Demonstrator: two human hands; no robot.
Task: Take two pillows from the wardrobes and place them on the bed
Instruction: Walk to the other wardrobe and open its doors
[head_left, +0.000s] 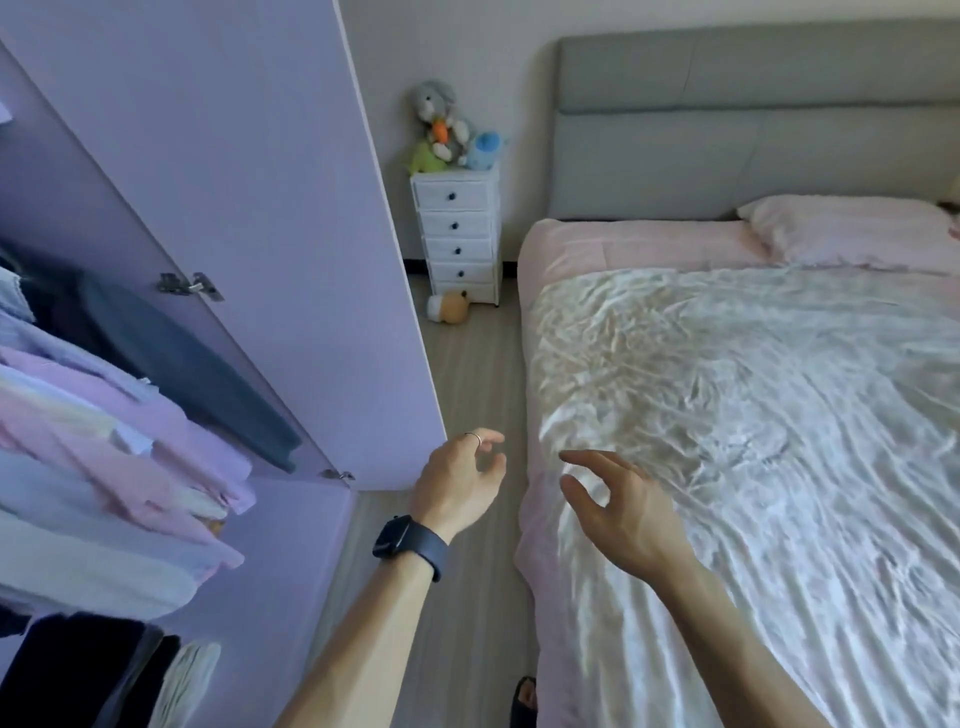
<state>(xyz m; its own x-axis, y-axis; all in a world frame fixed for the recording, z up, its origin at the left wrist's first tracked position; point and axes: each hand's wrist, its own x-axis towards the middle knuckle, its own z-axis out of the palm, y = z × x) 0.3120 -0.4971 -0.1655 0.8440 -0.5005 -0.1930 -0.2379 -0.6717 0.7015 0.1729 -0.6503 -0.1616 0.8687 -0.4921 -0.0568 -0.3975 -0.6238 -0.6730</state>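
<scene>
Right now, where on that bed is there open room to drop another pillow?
The head end of the bed is bare pink sheet between the grey headboard, the pink pillow at the right and the white quilt below. The quilt itself is also free. Both hands are empty.

Single head-worn view, forward and down, near the bed (727, 415) and open wardrobe (234, 208).

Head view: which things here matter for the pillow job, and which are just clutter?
Job:
- wardrobe, door open
- bed
- pink pillow at the headboard
- left hand, empty
- right hand, empty

Clutter:
- drawer unit
- plush toys on it
- plush toy on floor
- hanging clothes
</scene>
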